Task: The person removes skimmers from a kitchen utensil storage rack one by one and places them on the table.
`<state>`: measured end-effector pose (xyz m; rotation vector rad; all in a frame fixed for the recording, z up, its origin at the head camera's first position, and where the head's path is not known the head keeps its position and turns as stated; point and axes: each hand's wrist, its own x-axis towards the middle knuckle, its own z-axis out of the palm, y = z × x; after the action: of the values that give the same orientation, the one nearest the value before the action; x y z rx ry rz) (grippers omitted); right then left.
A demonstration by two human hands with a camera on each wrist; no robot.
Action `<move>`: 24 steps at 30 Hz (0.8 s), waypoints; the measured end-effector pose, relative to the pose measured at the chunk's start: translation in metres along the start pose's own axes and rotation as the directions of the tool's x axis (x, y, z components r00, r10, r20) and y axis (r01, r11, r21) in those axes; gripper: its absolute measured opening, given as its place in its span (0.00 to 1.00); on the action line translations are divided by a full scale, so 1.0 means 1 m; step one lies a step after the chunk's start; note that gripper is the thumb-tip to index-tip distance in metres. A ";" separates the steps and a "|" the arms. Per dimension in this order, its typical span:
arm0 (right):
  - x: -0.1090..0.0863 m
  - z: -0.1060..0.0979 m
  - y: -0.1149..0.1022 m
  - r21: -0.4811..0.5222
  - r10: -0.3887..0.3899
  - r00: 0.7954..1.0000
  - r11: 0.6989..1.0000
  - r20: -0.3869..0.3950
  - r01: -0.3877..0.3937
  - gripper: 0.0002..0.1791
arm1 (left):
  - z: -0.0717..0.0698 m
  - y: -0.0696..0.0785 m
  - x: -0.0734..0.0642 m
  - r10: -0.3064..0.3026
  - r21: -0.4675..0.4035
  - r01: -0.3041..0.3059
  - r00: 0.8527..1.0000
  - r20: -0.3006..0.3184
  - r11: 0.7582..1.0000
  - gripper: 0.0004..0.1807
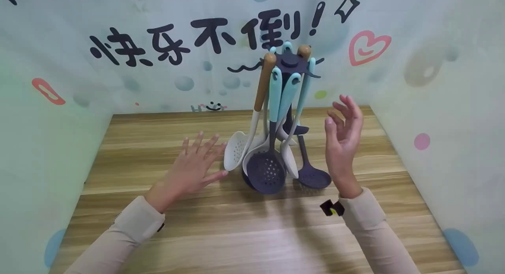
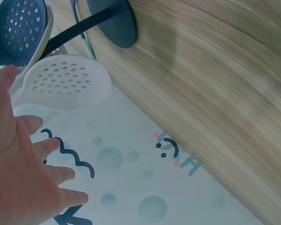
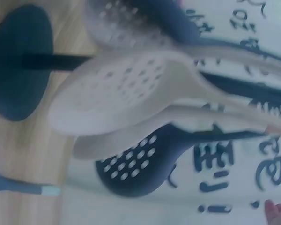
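Note:
A dark utensil stand point(image 1: 290, 63) holds several hanging kitchen utensils with turquoise or wooden handles. In front hangs a dark skimmer point(image 1: 267, 173), with a white slotted spoon point(image 1: 235, 151) to its left. My left hand point(image 1: 193, 163) is spread beside that white spoon, fingertips close to its edge; the left wrist view shows the same hand point(image 2: 28, 164) holding nothing. Right of the stand my right hand point(image 1: 345, 144) is raised, fingers loosely bent around nothing. Only a fingertip point(image 3: 274, 211) of it shows in the right wrist view. The stand's round base point(image 3: 21, 63) rests on the table.
Another dark slotted utensil point(image 1: 313, 177) lies on the wood-grain table point(image 1: 158, 234), between the stand and my right hand. Behind stands a pale printed backdrop point(image 1: 221, 81) with dark lettering, and side panels point(image 1: 446, 108) flank the table.

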<state>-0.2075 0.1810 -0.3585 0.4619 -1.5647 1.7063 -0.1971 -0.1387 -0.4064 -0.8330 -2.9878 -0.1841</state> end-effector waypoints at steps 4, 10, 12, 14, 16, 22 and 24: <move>-0.010 0.015 -0.012 0.131 -0.136 0.988 0.983 0.076 0.126 0.23 | -0.001 0.003 0.001 0.008 0.011 -0.008 1.000 -0.010 1.000 0.40; -0.020 0.028 -0.009 0.035 -0.093 0.943 0.996 0.321 0.086 0.22 | -0.003 0.006 0.002 0.019 -0.001 -0.020 0.999 -0.026 1.000 0.40; -0.022 0.029 -0.007 -0.066 -0.025 0.923 0.996 0.384 0.054 0.22 | -0.004 0.008 0.002 0.025 -0.008 -0.025 0.999 -0.029 1.000 0.39; -0.022 0.030 -0.005 -0.155 0.050 0.903 0.988 0.428 0.019 0.24 | -0.004 0.009 0.003 0.031 -0.012 -0.031 0.999 -0.031 0.999 0.39; -0.021 0.032 -0.005 -0.225 0.118 0.881 0.974 0.458 -0.014 0.25 | -0.005 0.010 0.003 0.035 -0.013 -0.035 0.999 -0.032 0.999 0.39; -0.012 0.042 0.002 -0.363 0.262 0.818 0.929 0.512 -0.070 0.27 | -0.007 0.012 0.002 0.030 -0.008 -0.030 0.999 -0.031 1.000 0.40; -0.009 0.044 0.008 -0.380 0.300 0.804 0.919 0.514 -0.100 0.27 | -0.007 0.013 0.002 0.027 -0.015 -0.028 0.999 -0.027 1.000 0.40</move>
<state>-0.2177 0.1364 -0.3624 0.6831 -2.3698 1.4727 -0.1918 -0.1272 -0.3976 -0.8652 -2.9521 -0.2163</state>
